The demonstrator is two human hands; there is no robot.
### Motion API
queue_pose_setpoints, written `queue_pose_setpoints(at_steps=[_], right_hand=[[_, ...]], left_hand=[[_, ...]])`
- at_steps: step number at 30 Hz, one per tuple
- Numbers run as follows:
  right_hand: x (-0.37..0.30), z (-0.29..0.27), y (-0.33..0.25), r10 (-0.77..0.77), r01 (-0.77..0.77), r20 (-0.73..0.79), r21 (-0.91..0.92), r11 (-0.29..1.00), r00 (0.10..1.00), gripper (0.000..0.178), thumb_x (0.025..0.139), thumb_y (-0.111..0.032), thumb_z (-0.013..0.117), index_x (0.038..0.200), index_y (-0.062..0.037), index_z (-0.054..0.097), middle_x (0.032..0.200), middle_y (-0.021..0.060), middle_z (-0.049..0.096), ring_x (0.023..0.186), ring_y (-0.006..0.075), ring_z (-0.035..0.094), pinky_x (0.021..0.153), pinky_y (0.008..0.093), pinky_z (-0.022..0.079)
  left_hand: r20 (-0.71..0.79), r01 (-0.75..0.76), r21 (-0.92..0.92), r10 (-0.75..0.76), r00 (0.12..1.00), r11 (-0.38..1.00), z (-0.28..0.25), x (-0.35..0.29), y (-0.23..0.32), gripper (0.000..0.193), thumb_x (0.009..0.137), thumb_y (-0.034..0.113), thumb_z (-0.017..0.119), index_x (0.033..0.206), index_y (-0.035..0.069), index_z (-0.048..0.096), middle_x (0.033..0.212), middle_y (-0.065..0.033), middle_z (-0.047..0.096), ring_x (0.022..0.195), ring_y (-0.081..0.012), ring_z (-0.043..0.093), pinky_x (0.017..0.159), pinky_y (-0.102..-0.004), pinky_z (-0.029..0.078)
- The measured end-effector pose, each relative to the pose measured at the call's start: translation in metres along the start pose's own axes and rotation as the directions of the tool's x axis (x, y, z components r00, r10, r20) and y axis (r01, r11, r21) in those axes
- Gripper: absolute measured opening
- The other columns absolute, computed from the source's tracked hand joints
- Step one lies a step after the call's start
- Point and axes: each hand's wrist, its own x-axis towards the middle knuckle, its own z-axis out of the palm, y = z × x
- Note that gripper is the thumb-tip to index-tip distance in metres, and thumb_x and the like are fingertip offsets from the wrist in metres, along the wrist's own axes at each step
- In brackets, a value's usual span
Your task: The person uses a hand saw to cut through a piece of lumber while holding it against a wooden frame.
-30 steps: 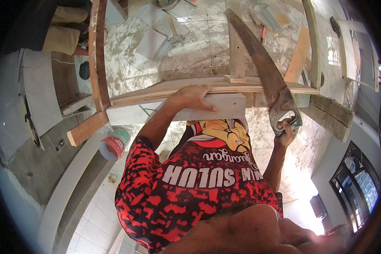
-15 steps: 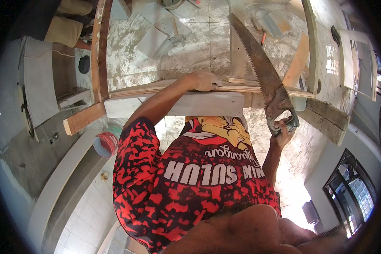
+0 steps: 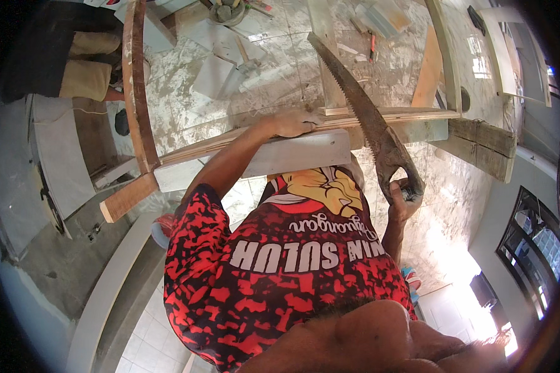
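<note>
Rust-brown handsaw [image 3: 362,109] sits right of centre in the head view, its handle clamped in the right hand [image 3: 404,202]. Long axis slants from grip, lower right, to tip, upper centre; toothed edge faces left. It crosses the line of the plywood [image 3: 414,115], which runs nearly sideways mid-frame; can't tell if they touch. Left hand [image 3: 292,124] is nearer the plywood, resting on it left of the saw, fingers curled; can't tell whether they pinch it. White-painted board [image 3: 308,150] lies just below the plywood, right end just left of the saw.
</note>
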Motion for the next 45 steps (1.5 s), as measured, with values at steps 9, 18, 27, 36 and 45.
queue_pose_setpoints(at_steps=[9,18,27,36,45], right_hand=[[-0.004,0.007,0.006,0.013,-0.013,-0.042,0.007,1.000,0.999,0.045,0.064,-0.015,0.077,0.099,0.0010,0.054,0.079,0.0065,0.057,0.071,0.0145,0.054,0.069,0.0274,0.044],[-0.006,0.012,-0.002,0.042,-0.039,-0.068,0.056,0.998,0.997,0.045,0.064,-0.013,0.077,0.100,0.0029,0.054,0.080,0.0064,0.055,0.071,0.0144,0.052,0.066,0.0272,0.045],[0.004,0.017,-0.011,-0.039,0.040,0.072,-0.010,0.999,0.997,0.044,0.066,-0.012,0.077,0.101,0.0014,0.054,0.080,0.0053,0.056,0.073,0.0142,0.053,0.070,0.0270,0.044],[-0.017,0.007,-0.006,-0.024,0.024,0.019,0.047,0.999,1.000,0.045,0.067,-0.009,0.076,0.103,0.0025,0.052,0.077,0.0069,0.057,0.069,0.0134,0.054,0.066,0.0251,0.045],[-0.033,0.012,-0.002,-0.002,0.008,0.077,-0.067,0.998,0.997,0.049,0.068,-0.020,0.080,0.102,0.0019,0.053,0.083,0.0041,0.057,0.075,0.0120,0.052,0.072,0.0265,0.043]], left_hand=[[0.103,-0.033,0.043,0.029,0.994,0.999,-0.020,0.005,0.016,0.032,0.087,0.020,0.047,0.116,0.009,0.056,0.118,-0.0196,0.054,0.109,-0.0344,0.052,0.095,-0.0402,0.040],[-0.066,0.206,0.105,-0.200,0.978,0.973,-0.012,0.000,0.049,0.036,0.070,0.012,0.056,0.105,0.008,0.064,0.106,-0.0170,0.062,0.100,-0.0337,0.059,0.083,-0.0408,0.047],[-0.109,0.188,0.137,-0.174,0.979,0.973,0.007,0.010,0.024,0.041,0.073,0.010,0.054,0.114,0.014,0.062,0.108,-0.0161,0.062,0.103,-0.0338,0.058,0.086,-0.0410,0.046],[0.030,0.129,0.085,-0.132,0.991,0.988,-0.015,0.005,0.041,0.041,0.081,0.011,0.046,0.121,0.013,0.056,0.116,-0.0189,0.057,0.109,-0.0349,0.052,0.094,-0.0404,0.040],[0.025,0.113,0.121,-0.116,0.993,0.986,-0.016,0.020,0.042,0.033,0.085,0.022,0.048,0.112,0.007,0.060,0.108,-0.0196,0.060,0.101,-0.0356,0.056,0.089,-0.0412,0.042]])
